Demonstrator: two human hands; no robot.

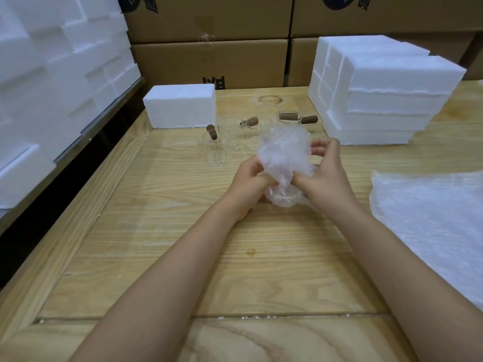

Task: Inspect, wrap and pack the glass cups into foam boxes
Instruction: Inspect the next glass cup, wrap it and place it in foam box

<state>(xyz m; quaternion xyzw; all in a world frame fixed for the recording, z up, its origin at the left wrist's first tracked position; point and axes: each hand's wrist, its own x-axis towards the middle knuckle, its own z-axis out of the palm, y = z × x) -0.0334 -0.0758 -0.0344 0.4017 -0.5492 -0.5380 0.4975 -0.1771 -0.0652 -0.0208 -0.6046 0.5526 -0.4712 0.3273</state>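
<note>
Cardboard cartons (209,61): stacked behind the bench (156,218); black and blue print is cut off and unreadable.
Bubble wrap bundle (283,155): held above mid-bench; contents mostly hidden, clear glass hinted at the lower end.
Left hand (251,182): fingers curled, gripping the bundle's left side.
Right hand (326,176): pinching the bundle's right side.
Glass cups (230,137): brown-handled, clustered behind the bundle; outlines hard to separate, partly blocked.
Foam box (180,105): just left of the cups.
Foam box stack (386,100): right rear.
Bubble wrap sheets (431,218): right edge, cut off.
</note>
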